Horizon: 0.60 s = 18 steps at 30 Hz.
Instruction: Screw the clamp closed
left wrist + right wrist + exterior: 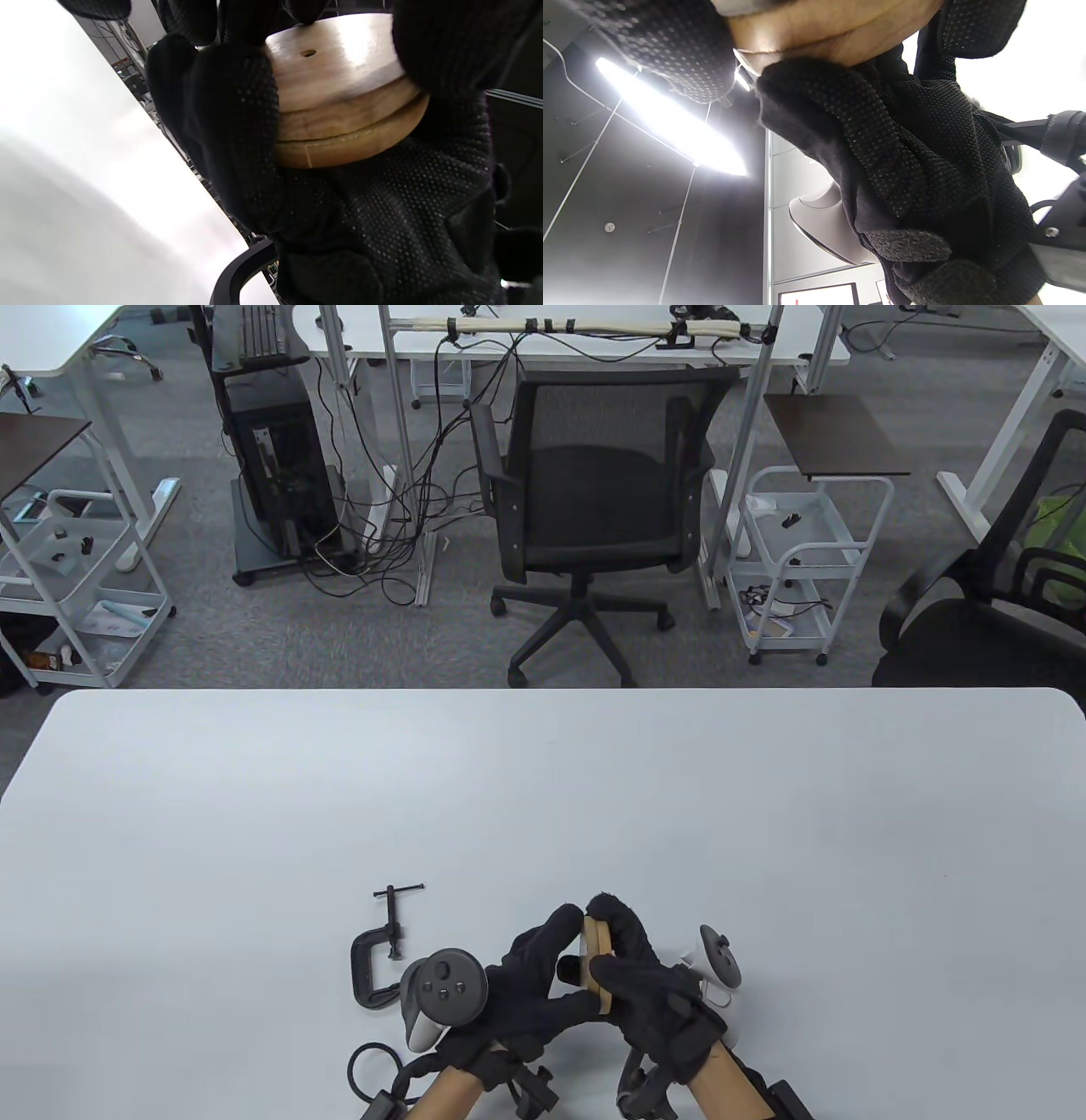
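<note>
A black C-clamp (379, 957) lies on the white table (543, 814) left of my hands, its screw with a T-handle (397, 891) pointing away from me. Nothing sits in its jaws and neither hand touches it. Both hands hold two stacked round wooden discs (596, 963) on edge above the table. My left hand (543, 984) grips them from the left, my right hand (632, 967) from the right. In the left wrist view the discs (343, 101) show a small hole, with gloved fingers (237, 127) wrapped around them. The right wrist view shows the disc edge (831, 29) between gloved fingers (865, 127).
A black cable loop (373, 1065) lies by my left wrist near the table's front edge. Beyond the table's far edge stand an office chair (594, 500), white carts (806, 560) and other desks.
</note>
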Tool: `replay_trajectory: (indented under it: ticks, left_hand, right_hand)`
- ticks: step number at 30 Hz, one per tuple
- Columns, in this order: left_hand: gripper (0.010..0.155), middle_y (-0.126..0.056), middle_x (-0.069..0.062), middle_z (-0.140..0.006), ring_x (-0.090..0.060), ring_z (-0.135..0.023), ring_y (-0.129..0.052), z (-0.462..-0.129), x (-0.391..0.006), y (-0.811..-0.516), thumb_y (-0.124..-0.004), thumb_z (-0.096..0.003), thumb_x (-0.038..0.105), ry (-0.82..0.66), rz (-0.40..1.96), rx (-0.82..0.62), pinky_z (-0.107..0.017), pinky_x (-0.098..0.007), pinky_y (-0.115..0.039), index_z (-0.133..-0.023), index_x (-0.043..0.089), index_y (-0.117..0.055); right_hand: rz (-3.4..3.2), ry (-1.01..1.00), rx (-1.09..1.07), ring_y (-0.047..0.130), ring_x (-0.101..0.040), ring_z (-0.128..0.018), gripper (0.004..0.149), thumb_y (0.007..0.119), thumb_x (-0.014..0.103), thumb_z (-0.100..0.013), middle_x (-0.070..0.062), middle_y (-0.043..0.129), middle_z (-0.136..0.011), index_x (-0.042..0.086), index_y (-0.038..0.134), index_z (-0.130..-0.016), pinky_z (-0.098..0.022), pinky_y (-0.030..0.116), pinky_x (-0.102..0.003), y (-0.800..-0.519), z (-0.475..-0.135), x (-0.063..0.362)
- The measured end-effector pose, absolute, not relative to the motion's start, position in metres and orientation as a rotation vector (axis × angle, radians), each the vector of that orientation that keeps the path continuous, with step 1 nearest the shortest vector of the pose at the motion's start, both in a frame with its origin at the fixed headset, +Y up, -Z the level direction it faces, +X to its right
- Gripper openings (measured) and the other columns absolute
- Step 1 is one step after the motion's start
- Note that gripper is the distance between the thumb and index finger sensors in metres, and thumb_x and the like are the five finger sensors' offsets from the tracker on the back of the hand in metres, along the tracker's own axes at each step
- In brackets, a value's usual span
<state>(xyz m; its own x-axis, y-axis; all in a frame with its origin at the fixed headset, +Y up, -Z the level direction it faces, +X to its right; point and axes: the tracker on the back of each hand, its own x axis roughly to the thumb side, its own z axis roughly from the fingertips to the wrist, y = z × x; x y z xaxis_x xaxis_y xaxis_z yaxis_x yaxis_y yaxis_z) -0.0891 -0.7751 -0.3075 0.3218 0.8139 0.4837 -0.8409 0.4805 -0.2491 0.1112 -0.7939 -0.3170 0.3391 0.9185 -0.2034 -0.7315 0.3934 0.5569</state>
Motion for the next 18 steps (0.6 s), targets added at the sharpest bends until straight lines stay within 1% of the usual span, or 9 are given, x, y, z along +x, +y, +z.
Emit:
replay_trajectory:
  ticks: [4, 7, 10, 11, 12, 18]
  left_hand:
    - [0.104, -0.055, -0.01, -0.12, -0.041, -0.109, -0.048, -0.305, -0.0849, -0.77, -0.089, -0.0353, 0.065, -0.628, 0.972, 0.099, -0.067, -0.073, -0.054, -0.115, 0.024, -0.035]
    - [0.106, -0.055, -0.009, -0.119, -0.04, -0.109, -0.049, -0.3048, -0.0846, -0.7716, -0.089, -0.0342, 0.064, -0.622, 0.977, 0.091, -0.067, -0.072, -0.055, -0.115, 0.024, -0.034]
    - [0.108, -0.054, -0.01, -0.119, -0.04, -0.109, -0.049, -0.3037, -0.083, -0.7718, -0.089, -0.0347, 0.064, -0.618, 0.979, 0.082, -0.067, -0.072, -0.055, -0.115, 0.022, -0.031]
    - [0.11, -0.054, -0.01, -0.119, -0.04, -0.109, -0.049, -0.3034, -0.0826, -0.7718, -0.09, -0.0346, 0.063, -0.613, 0.995, 0.081, -0.067, -0.072, -0.055, -0.115, 0.022, -0.027]
    - [0.111, -0.055, -0.011, -0.119, -0.041, -0.109, -0.049, -0.3036, -0.0821, -0.7719, -0.091, -0.0344, 0.062, -0.615, 1.007, 0.081, -0.067, -0.072, -0.055, -0.114, 0.026, -0.022]
    - [0.112, -0.054, -0.01, -0.119, -0.041, -0.109, -0.048, -0.3037, -0.0807, -0.7723, -0.091, -0.0342, 0.062, -0.613, 1.006, 0.074, -0.067, -0.072, -0.056, -0.114, 0.024, -0.022]
  right_hand:
    - [1.199, 0.51, 0.4, 0.043, -0.059, -0.088, 0.095, 0.092, 0.055, -0.044, -0.021, 0.012, -0.112, 0.041, 0.023, -0.109, -0.052, 0.07, -0.062, -0.7903, -0.3161, 0.1115]
    - [1.222, 0.503, 0.377, 0.045, -0.058, -0.087, 0.094, 0.094, 0.053, -0.043, -0.021, 0.016, -0.111, 0.04, 0.028, -0.108, -0.051, 0.07, -0.061, -0.7902, -0.3164, 0.1122]
    - [1.23, 0.492, 0.36, 0.048, -0.056, -0.086, 0.091, 0.095, 0.055, -0.044, -0.02, 0.018, -0.111, 0.04, 0.03, -0.107, -0.051, 0.072, -0.058, -0.7921, -0.3167, 0.113]
    - [1.219, 0.487, 0.358, 0.049, -0.056, -0.086, 0.09, 0.095, 0.055, -0.044, -0.02, 0.019, -0.111, 0.04, 0.032, -0.107, -0.05, 0.072, -0.058, -0.7921, -0.3165, 0.113]
    - [1.21, 0.49, 0.358, 0.049, -0.055, -0.086, 0.09, 0.094, 0.055, -0.044, -0.02, 0.019, -0.111, 0.04, 0.031, -0.107, -0.051, 0.072, -0.058, -0.7923, -0.3161, 0.113]
    - [1.198, 0.491, 0.353, 0.048, -0.055, -0.087, 0.09, 0.094, 0.055, -0.045, -0.02, 0.018, -0.111, 0.039, 0.03, -0.106, -0.051, 0.071, -0.058, -0.7936, -0.3154, 0.1136]
